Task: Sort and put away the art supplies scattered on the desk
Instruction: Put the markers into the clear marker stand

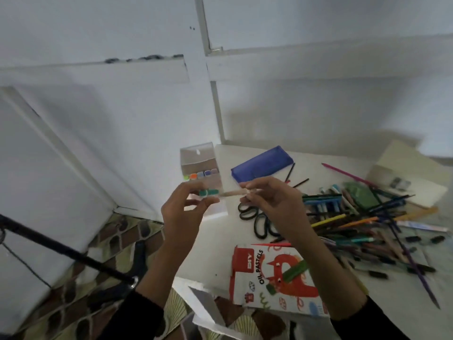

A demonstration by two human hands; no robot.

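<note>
As both hands (183,209) (272,202) pinch it, the slim marker (230,192) ends teal.

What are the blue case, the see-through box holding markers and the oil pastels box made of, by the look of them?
Blue case: probably plastic, smooth, with a slightly translucent blue lid.
Clear box: likely hard, glossy plastic, since the marker caps show through its wall.
Oil pastels box: printed cardboard, seemingly matte, flat with coloured pictures and lettering.

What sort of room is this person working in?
Probably a home craft or study corner: a white desk against a plain wall holds a heap of coloured pencils, black scissors and an oil pastels box.
</note>
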